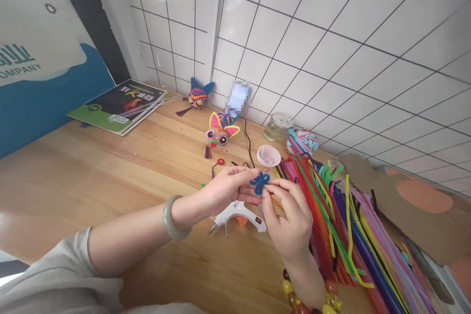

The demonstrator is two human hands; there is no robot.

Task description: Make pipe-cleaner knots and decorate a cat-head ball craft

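Observation:
Between my two hands is a small blue pipe-cleaner flower (260,183) with looped petals. My left hand (231,184) pinches its left side between thumb and fingers, a jade-green bangle on that wrist. With thumb and forefinger, my right hand (289,208) grips the flower's right edge; a bracelet of amber and red beads circles this wrist. Just below the hands a white glue gun (239,216) lies on the table, partly covered by them. To the right of my right hand spreads a large heap of coloured pipe cleaners (331,221).
Along the tiled wall are two pipe-cleaner animal heads (217,136), a propped phone (237,98), a glass jar (277,126), a pink bowl (268,156) of small pieces and a pipe-cleaner bundle (302,142). Books (121,105) lie at back left; cardboard (405,201) is at right.

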